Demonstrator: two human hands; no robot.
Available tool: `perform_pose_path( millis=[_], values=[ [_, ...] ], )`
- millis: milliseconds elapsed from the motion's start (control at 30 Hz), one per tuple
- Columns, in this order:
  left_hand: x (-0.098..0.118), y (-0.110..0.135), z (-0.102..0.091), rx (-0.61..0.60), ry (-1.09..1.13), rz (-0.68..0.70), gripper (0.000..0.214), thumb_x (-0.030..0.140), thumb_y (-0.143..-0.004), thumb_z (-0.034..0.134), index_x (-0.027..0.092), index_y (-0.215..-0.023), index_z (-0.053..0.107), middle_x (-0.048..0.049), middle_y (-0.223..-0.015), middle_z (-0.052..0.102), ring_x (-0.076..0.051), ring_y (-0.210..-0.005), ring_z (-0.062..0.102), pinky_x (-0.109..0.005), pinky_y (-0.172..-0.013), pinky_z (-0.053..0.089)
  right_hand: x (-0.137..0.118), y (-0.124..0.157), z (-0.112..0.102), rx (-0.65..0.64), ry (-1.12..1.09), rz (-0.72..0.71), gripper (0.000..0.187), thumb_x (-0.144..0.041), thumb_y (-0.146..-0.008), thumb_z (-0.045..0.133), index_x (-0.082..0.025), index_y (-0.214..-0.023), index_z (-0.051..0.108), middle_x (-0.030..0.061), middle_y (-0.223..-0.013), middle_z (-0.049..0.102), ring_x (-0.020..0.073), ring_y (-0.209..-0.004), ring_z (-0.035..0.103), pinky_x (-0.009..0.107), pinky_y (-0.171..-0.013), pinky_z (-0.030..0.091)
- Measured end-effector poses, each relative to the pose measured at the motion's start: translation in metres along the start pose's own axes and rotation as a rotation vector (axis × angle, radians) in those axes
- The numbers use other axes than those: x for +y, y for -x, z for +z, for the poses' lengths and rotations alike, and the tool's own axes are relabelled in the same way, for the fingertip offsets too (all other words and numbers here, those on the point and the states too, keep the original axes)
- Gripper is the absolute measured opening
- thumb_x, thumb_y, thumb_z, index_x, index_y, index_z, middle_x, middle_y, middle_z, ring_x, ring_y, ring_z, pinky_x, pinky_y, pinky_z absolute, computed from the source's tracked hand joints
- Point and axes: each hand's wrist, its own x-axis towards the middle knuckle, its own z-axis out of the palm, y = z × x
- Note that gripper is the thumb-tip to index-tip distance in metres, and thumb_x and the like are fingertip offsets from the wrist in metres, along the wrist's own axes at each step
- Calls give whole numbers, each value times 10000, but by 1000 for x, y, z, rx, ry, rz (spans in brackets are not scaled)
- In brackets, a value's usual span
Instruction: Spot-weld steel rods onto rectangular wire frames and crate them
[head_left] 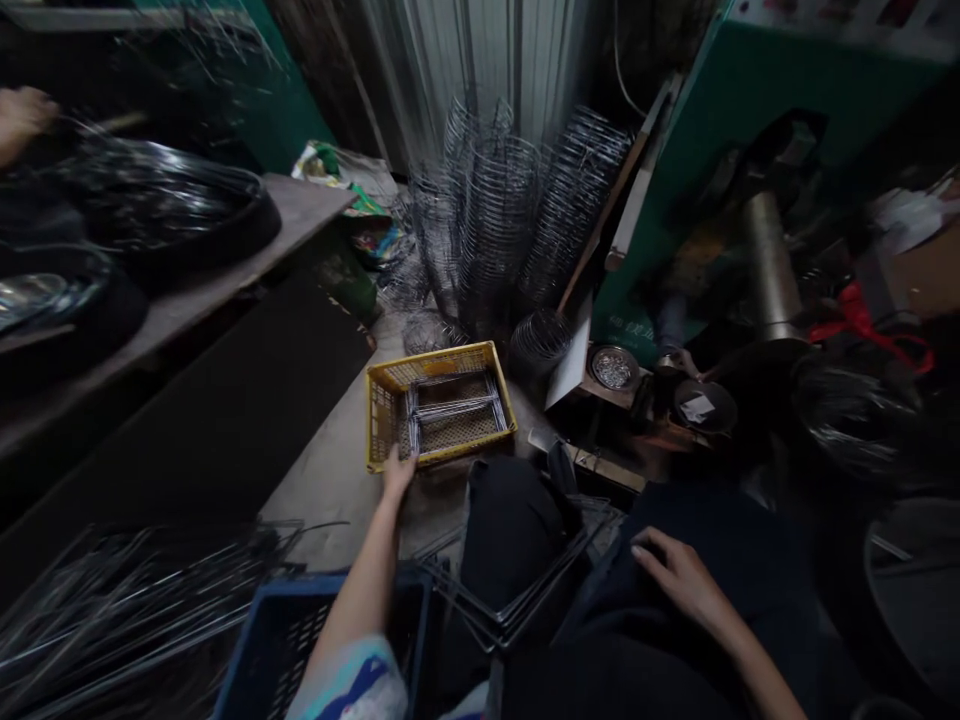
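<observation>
While my left hand (397,470) stretched forward, fingers gripping the near rim of the yellow plastic crate (439,402) on the floor, my right hand (679,575) lay spread on my thigh; bare floor lay left of the crate.

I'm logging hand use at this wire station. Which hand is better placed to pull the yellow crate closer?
Probably the left hand: it already reaches out to the near rim of the yellow crate. The right hand lies flat on the dark lap, apart from the crate.
</observation>
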Motion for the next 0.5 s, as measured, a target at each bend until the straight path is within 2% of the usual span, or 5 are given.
perform_pose_path(
  millis=[167,233,300,400,500],
  values=[
    [8,126,-10,-475,-64,161,355,509,-799,588,179,-672,615,-10,-636,581,-188,-654,557,-277,-646,442,-9,-12,-11,54,81,-58,247,-420,-877,509,-240,-912,674,61,-921,713,258,-876,649,344,-795,465],
    [20,177,-18,-703,-191,427,304,459,-855,561,186,-729,609,-21,-728,592,-185,-719,554,-284,-704,441,-11,-17,-18,89,119,-89,224,-392,-871,531,-238,-931,681,67,-940,712,258,-896,644,346,-815,459],
    [32,213,-24,-765,-315,634,267,397,-889,540,193,-722,584,-40,-791,581,-196,-782,548,-314,-782,439,-11,-18,-27,132,155,-117,208,-355,-880,532,-236,-962,682,69,-974,709,249,-920,638,338,-829,451],
    [42,233,-25,-755,-426,750,295,324,-940,452,200,-690,550,-52,-782,552,-198,-779,537,-321,-778,439,-8,-10,-48,222,189,-140,197,-318,-900,522,-230,-985,675,67,-988,707,229,-922,638,316,-819,445],
    [48,231,-19,-798,-545,809,325,334,-950,423,209,-666,520,-52,-750,541,-207,-739,522,-321,-699,426,4,14,-76,356,197,-130,191,-319,-902,528,-226,-986,672,59,-977,710,217,-901,647,304,-809,444]
  ],
)
